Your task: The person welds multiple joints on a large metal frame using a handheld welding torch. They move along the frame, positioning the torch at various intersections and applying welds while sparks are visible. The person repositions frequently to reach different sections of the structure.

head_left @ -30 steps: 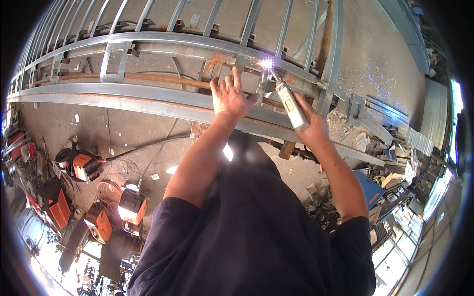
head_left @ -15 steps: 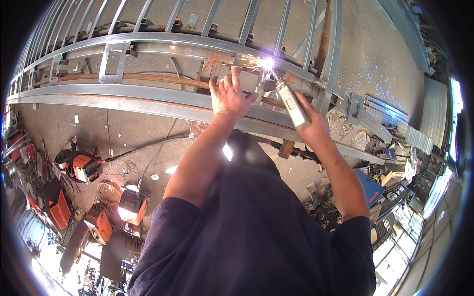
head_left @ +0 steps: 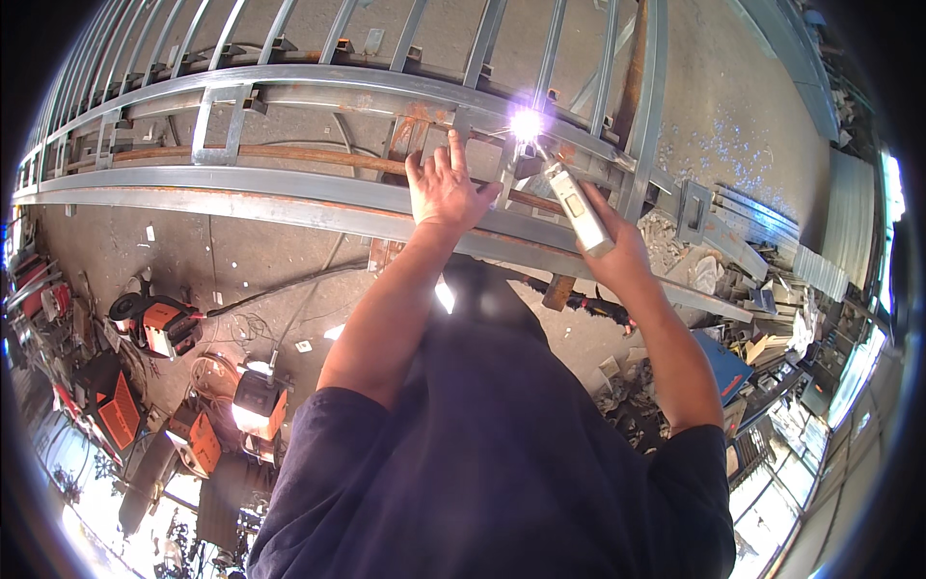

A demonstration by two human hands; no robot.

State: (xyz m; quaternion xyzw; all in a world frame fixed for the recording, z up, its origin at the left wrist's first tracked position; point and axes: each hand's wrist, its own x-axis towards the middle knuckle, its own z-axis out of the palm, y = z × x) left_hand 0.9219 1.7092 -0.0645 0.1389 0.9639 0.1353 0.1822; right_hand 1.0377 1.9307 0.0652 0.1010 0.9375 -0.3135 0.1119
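My right hand (head_left: pixel 620 253) is closed round a pale, boxy welding torch (head_left: pixel 583 210) with a thin neck. At its tip a white-violet arc (head_left: pixel 527 124) glares against the metal frame, and the glare hides the exact spot it touches. My left hand (head_left: pixel 449 193) lies with its fingers apart over the near rail (head_left: pixel 318 192) of the frame, left of the arc, holding nothing. Beyond the rails, several upright-looking bars (head_left: pixel 415 34) run away from me. A rusty rod (head_left: pixel 289 153) lies between the long rails, beside a small rectangular metal frame piece (head_left: pixel 218 125).
Orange and black machines (head_left: pixel 166 325) stand on the floor at the left, with a dark cable (head_left: pixel 289 282) running from them toward me. Metal offcuts (head_left: pixel 762 227) and a blue panel (head_left: pixel 721 364) lie at the right. Corrugated sheet (head_left: pixel 849 212) is at the far right.
The arc has become rounder and the orange sparks flying left from it are gone. The torch has shifted very slightly to the right; my left hand has barely moved.
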